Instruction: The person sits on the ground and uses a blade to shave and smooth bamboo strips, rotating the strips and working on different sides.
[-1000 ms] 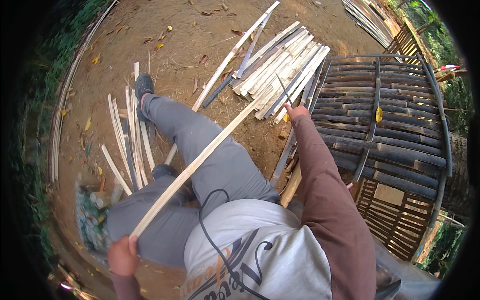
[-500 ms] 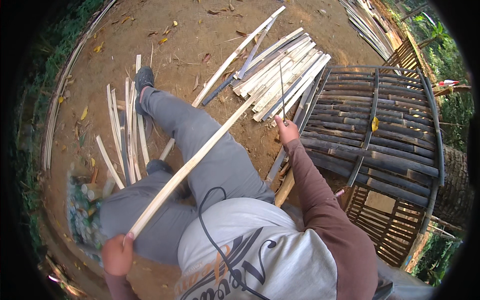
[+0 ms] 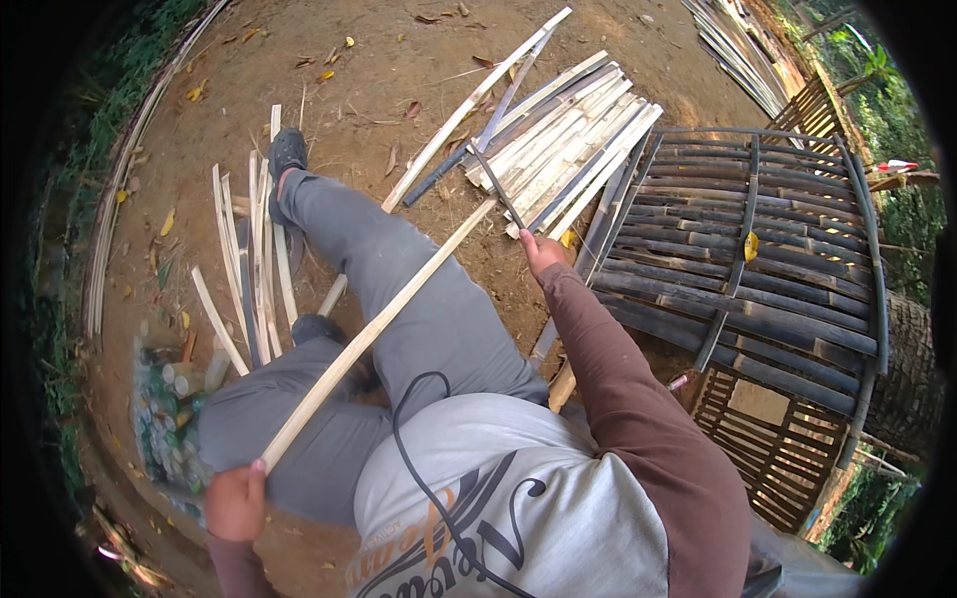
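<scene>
A long pale bamboo strip [image 3: 374, 332] slants across my grey-trousered legs. My left hand [image 3: 235, 504] is closed around its near end, thumb lying on top. The far end rises toward a knife [image 3: 496, 187] with a long, thin dark blade, which my right hand [image 3: 543, 253] grips by the handle. The blade points up and left, passing close to the strip's far end; whether they touch I cannot tell. Just beyond the knife lies a fanned pile of split bamboo strips [image 3: 583, 140], pale and dark.
More strips [image 3: 261, 259] lie on the ground beside my left foot. A dark bamboo slatted platform [image 3: 738, 239] stands at right. Clear plastic bottles [image 3: 171, 424] are heaped at left. A black cord [image 3: 404, 439] hangs over my shirt. Further strips [image 3: 733, 55] lie at the far right.
My right hand has moved left and slightly down. The knife has swung from nearly upright to a leftward slant, its blade now by the strip's far end. My left hand stays put.
</scene>
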Tool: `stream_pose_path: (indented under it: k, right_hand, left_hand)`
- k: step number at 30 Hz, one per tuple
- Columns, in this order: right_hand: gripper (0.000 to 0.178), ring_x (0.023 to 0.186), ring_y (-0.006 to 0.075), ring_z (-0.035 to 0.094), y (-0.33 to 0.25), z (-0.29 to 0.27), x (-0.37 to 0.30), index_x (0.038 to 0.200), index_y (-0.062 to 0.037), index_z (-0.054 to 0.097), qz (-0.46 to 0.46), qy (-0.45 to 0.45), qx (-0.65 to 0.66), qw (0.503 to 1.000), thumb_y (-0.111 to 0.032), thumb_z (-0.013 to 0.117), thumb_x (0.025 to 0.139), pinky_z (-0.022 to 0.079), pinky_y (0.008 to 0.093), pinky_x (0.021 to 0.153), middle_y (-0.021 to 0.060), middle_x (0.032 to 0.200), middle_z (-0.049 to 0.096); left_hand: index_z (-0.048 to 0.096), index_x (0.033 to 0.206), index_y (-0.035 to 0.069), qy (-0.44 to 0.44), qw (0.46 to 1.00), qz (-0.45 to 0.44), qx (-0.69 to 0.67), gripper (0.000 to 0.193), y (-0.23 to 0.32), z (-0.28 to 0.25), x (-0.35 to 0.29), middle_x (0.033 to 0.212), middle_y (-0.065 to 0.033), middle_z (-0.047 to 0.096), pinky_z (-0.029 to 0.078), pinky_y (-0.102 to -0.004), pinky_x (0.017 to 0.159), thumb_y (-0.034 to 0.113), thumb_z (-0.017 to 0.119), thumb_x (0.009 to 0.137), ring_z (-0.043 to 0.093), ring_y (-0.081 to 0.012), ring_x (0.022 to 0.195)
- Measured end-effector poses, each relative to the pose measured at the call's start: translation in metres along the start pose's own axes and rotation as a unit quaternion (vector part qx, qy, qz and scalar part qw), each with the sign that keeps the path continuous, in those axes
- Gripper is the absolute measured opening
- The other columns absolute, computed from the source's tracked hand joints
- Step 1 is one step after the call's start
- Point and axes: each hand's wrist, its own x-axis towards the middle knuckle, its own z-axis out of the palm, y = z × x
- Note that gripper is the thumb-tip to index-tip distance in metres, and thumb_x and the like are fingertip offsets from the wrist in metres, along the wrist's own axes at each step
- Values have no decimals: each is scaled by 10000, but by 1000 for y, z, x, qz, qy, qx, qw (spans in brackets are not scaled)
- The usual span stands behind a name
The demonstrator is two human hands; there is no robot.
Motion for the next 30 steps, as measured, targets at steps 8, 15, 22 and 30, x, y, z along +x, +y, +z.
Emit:
stream_pose_path:
  k: [8,15,22,30]
  right_hand:
    - [694,988,473,705,-33,-1,-59,1146,-51,787,-122,-129,-43,983,-671,499,1027,535,528,907,281,1013,744]
    - [850,1097,465,693,6,-2,32,1157,-12,783,23,-57,-43,997,-760,405,1010,521,516,973,301,1117,737]
    - [863,1067,481,686,-2,0,42,1097,27,771,42,4,-25,999,-748,398,1022,516,523,947,313,1100,726]
    - [795,972,491,693,8,24,-36,1062,7,768,-90,-56,34,994,-709,424,1037,523,519,891,314,957,719]
  left_hand:
    - [628,764,-49,23,1000,13,11,484,-2,4,0,690,-283,531,433,-501,622,331,571,1058,506,-485,638]
    - [639,733,-35,38,999,13,28,499,13,3,3,693,-283,550,436,-525,625,343,576,1054,535,-498,653]
    - [662,750,-41,58,996,40,51,497,10,6,5,712,-294,573,438,-543,633,341,565,1053,561,-516,683]
    - [659,769,-49,20,999,16,40,505,-9,4,1,718,-292,568,434,-535,633,359,565,1050,555,-509,678]
